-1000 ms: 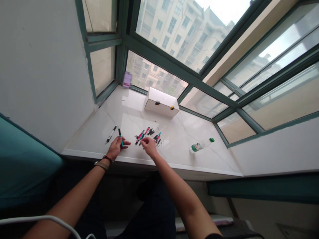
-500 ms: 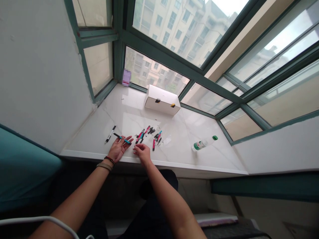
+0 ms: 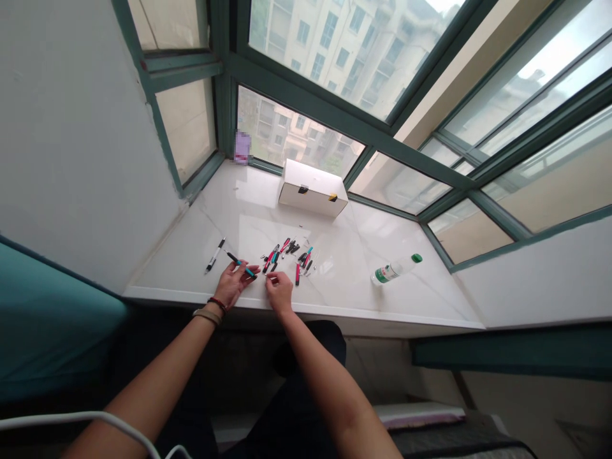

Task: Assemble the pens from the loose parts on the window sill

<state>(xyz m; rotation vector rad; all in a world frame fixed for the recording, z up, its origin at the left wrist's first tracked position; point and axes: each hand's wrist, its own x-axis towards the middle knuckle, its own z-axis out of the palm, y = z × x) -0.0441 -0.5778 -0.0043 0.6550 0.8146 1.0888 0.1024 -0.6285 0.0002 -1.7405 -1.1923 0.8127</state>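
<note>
My left hand (image 3: 233, 284), palm up, holds a blue and black pen (image 3: 242, 265) slantwise across its fingers. To its right, my right hand (image 3: 279, 291) is closed with fingertips pinched low over the sill; what they hold, if anything, is too small to make out. Just beyond the hands lie loose pen parts (image 3: 270, 257) in red, blue and black. A second cluster of pen parts (image 3: 305, 257), with a red barrel (image 3: 297, 274), lies to the right. A white and black pen (image 3: 215, 255) rests left of my left hand.
The white marbled sill (image 3: 344, 280) ends at a front edge near my wrists. A white box (image 3: 313, 190) stands at the back by the window. At the right is a clear bottle (image 3: 394, 270) with a green cap. A white cable (image 3: 71, 417) crosses the lower left.
My right hand has shifted slightly right, away from the left hand, its fingers now more closed. My left hand keeps the blue and black pen. The view has moved a little.
</note>
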